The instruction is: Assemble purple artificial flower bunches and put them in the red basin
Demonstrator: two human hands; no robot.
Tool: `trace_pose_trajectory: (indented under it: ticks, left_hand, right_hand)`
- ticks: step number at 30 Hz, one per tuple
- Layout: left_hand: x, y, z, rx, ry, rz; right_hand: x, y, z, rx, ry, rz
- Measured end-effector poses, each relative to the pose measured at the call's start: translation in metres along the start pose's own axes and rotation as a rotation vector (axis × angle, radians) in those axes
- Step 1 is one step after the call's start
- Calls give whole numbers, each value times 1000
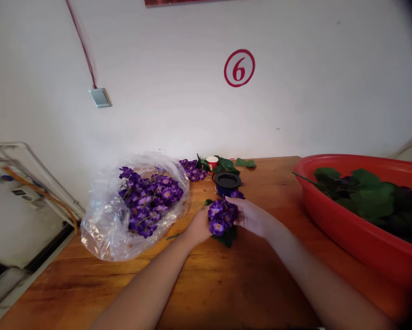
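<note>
Between my two hands, over the middle of the wooden table, is a bunch of purple artificial flowers [221,215] with green leaves below it. My left hand [202,225] is closed around the bunch from the left, its fingers mostly hidden behind the blossoms. From the right, my right hand [249,215] grips the flowers, thumb and fingers curled against the petals. Just behind them stands a small dark pot [227,182] with a wide rim. To the left, a clear plastic bag [106,229] lies spread with many loose purple blossoms [151,197] in it.
A large red tub [330,224] holding green leaves [371,197] takes up the right side. Toward the wall are more purple flowers [193,170], a red-and-white round container [212,162] and loose leaves [245,162]. A white wall rises behind the wooden table [206,293].
</note>
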State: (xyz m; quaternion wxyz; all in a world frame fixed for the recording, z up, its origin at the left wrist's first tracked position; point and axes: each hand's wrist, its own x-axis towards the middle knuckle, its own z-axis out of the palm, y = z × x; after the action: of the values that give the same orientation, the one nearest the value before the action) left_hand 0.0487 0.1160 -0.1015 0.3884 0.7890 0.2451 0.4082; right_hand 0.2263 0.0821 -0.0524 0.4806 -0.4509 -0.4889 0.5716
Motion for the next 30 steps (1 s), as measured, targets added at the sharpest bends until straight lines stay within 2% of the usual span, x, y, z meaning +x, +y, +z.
trace_pose_trajectory:
  ticks: [2, 4, 6, 10, 12, 17, 22, 30]
  left_hand:
    - [1, 3, -1, 61, -18, 22]
    - [2, 7, -2, 122, -43, 46]
    - [3, 9, -3, 187, -50, 63]
    - [4, 8, -3, 278, -45, 70]
    - [3, 7, -3, 297, -41, 58]
    - [2, 3, -4, 304, 0, 1]
    - [2, -4, -5, 253, 21, 27]
    - [2, -9, -4, 306, 27, 19]
  right_hand:
    - [-1, 2, 6, -8, -7, 71]
    - [-2, 6, 10, -117, 22, 95]
    - [-3, 12, 12, -324, 106, 9]
    - [-5, 21, 15, -676, 327, -289]
    - [-7, 22, 18, -774, 363, -375]
    - [-16, 16, 23, -958, 265, -491]
    - [-29, 12, 26, -1160, 68, -722]
    - [-24, 15, 20, -1389, 61, -879]
